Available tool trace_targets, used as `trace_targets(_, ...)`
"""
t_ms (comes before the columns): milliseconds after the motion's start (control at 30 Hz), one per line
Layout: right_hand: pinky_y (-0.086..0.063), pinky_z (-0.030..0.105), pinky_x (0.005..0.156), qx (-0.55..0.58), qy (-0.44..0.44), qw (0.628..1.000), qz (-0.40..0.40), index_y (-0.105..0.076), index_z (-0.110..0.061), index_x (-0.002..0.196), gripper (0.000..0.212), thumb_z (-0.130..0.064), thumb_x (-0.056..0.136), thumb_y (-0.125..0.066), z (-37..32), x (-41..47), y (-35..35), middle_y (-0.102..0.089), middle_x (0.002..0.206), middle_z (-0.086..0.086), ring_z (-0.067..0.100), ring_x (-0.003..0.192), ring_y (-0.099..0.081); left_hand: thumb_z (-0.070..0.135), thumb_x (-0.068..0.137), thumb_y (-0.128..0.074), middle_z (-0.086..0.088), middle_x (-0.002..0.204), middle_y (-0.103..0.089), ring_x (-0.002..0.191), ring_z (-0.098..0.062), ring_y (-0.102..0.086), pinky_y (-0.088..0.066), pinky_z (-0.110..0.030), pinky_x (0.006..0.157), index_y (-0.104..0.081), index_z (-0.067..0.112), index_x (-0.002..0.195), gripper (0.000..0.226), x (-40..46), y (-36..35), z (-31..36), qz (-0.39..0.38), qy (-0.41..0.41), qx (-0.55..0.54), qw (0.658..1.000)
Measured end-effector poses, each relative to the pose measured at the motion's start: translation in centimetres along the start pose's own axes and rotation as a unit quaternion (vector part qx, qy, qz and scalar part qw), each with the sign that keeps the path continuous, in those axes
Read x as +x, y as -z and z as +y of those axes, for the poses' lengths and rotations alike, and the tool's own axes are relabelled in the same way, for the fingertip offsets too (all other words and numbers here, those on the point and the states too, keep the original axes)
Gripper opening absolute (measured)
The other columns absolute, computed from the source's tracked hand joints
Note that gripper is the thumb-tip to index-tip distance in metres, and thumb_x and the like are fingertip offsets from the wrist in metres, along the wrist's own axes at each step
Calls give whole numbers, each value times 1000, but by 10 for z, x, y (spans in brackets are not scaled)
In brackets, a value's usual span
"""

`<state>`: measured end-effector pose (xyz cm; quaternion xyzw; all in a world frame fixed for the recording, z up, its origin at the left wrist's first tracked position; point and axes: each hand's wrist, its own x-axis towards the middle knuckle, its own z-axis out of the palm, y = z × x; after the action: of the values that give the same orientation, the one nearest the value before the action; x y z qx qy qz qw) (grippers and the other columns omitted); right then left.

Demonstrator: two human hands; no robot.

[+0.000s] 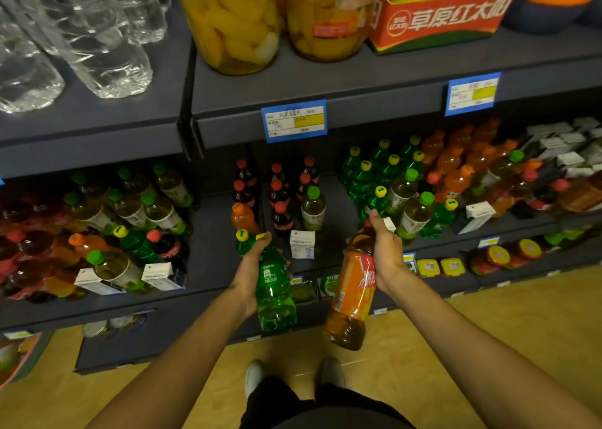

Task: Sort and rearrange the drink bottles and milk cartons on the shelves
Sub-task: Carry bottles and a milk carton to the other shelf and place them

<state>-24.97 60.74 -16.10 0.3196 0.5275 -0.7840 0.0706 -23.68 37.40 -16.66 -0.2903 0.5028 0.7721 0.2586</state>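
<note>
My left hand (252,270) grips a green soda bottle (275,293) by its upper body, in front of the middle shelf (211,266). My right hand (386,251) grips an orange-labelled tea bottle (351,295) near its neck, tilted, just off the shelf edge. On the shelf behind stand dark cola bottles with red caps (281,215), an orange drink bottle (243,218), a green-capped tea bottle (313,209) and a small white milk carton (303,244). More green bottles (378,171) and orange bottles (456,155) crowd the right side.
Mixed bottles and white cartons (156,275) lie jumbled on the left shelf section. The upper shelf holds clear water bottles (81,38), jars of yellow peaches (234,21) and a red box (439,18). Jars (498,256) fill the lower shelf. Below are the wooden floor and my shoes (254,376).
</note>
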Motion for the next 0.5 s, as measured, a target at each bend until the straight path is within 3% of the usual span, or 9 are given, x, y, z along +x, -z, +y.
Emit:
trace_targets(100, -58, 42, 67, -1, -8, 1000, 7, -56, -8, 103, 44, -50, 92, -62, 0, -2, 11, -68, 73, 17, 29, 62, -66, 52, 75, -68, -12, 73, -63, 64, -27, -59, -48, -34, 63, -62, 9, 90, 46, 1, -6, -10, -4, -3, 1, 1000)
trace_targets(267, -58, 44, 67, -11, -20, 999, 30, -48, -3, 130, 69, -54, 87, -66, 7, -4, 22, -70, 65, 9, 26, 62, -71, 52, 85, -63, -13, 75, -63, 61, -27, -60, -50, -33, 63, -64, 9, 89, 43, -3, -9, -26, -8, 17, 10, 1000)
trace_targets(400, -58, 43, 67, -25, -34, 998, 44, -47, -4, 132, 78, -61, 82, -67, 13, -10, 20, -71, 77, 17, 30, 65, -72, 53, 81, -67, -15, 78, -65, 64, -29, -61, -52, -34, 62, -64, 10, 98, 46, -4, -3, -25, -19, 24, 32, 999)
trace_targets(500, -60, 47, 74, -28, -29, 997, 62, -49, -10, 126, 69, -61, 84, -65, 13, -15, 9, -70, 85, 19, 31, 70, -72, 50, 83, -66, -15, 75, -65, 61, -28, -60, -50, -36, 64, -64, 8, 90, 43, -6, 5, -13, -20, 18, 40, 999)
